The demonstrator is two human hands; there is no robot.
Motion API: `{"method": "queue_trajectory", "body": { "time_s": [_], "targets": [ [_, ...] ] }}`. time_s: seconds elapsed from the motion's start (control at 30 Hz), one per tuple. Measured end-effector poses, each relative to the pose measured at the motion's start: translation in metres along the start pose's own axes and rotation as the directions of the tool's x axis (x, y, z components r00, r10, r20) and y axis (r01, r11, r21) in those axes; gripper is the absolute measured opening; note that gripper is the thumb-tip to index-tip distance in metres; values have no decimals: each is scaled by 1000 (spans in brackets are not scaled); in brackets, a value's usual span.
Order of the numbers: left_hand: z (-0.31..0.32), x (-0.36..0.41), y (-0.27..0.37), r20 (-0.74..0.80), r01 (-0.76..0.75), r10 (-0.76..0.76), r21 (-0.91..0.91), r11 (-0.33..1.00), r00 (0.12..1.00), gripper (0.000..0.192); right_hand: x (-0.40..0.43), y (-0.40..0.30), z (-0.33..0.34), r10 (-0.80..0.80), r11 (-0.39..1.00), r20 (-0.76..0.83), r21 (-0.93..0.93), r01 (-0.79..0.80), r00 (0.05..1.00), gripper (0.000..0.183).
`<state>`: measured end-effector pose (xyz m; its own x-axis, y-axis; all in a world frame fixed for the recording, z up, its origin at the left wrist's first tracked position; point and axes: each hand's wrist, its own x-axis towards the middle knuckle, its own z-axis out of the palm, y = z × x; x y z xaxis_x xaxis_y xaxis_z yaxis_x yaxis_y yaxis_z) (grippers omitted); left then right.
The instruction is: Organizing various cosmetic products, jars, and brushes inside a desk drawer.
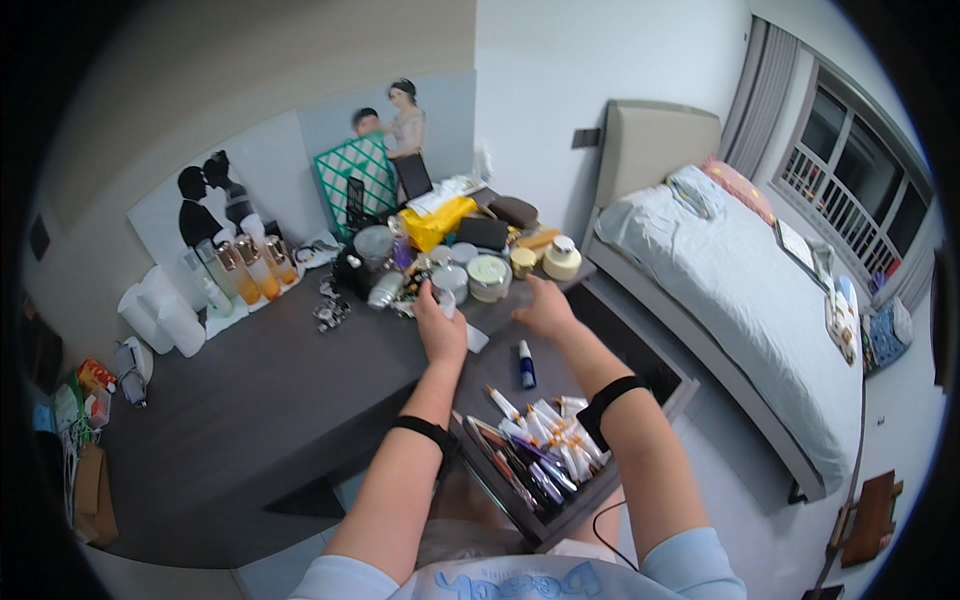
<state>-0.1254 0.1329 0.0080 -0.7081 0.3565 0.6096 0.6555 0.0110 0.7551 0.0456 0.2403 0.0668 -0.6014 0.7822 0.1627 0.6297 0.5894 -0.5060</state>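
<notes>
My left hand [444, 330] is raised over the dark desk, with a small white item [448, 302] between thumb and fingers. Just beside its wrist is a flat white piece [477, 339]; whether the hand touches it is unclear. My right hand [547, 307] has its fingers apart and holds nothing, close to a gold-lidded jar [523, 262]. Ahead stand a round jar with a pale green lid [488, 277] and a cream bottle [562, 259]. Between my forearms lies a blue bottle with a white cap [528, 369]. Nearer me, an open drawer holds white tubes with orange tips [559, 435] and cosmetic pencils [517, 469].
A yellow packet [437, 223], a green lattice rack [355, 182] and crowded cosmetics fill the desk's back. Pump bottles [259, 270] and white rolls [161, 311] stand left. The drawer's edge [686, 397] juts toward the bed [727, 285] on the right.
</notes>
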Motion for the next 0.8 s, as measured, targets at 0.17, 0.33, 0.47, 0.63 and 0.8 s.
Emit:
{"method": "queue_trajectory", "body": {
  "time_s": [0.17, 0.33, 0.47, 0.63, 0.8],
  "targets": [
    [-2, -3, -5, 85, 149, -148, -12, 989, 985, 49, -45, 66, -44, 131, 990, 176, 23, -137, 976, 47],
    [10, -29, 80, 589, 468, -166, -408, 784, 791, 35, -89, 157, -70, 417, 907, 23, -75, -414, 909, 31],
    [20, -49, 149, 805, 618, -47, -415, 668, 591, 35, -118, 177, -88, 508, 818, -108, -248, -518, 854, 24],
    [55, -80, 135, 868, 518, -42, -255, 816, 494, 27, -134, 172, -82, 437, 863, -218, -171, -475, 873, 21],
    [67, -70, 88, 846, 77, -176, 159, 984, 504, 35, -128, 157, -63, 495, 868, 142, -132, -479, 857, 30]
  ]
}}
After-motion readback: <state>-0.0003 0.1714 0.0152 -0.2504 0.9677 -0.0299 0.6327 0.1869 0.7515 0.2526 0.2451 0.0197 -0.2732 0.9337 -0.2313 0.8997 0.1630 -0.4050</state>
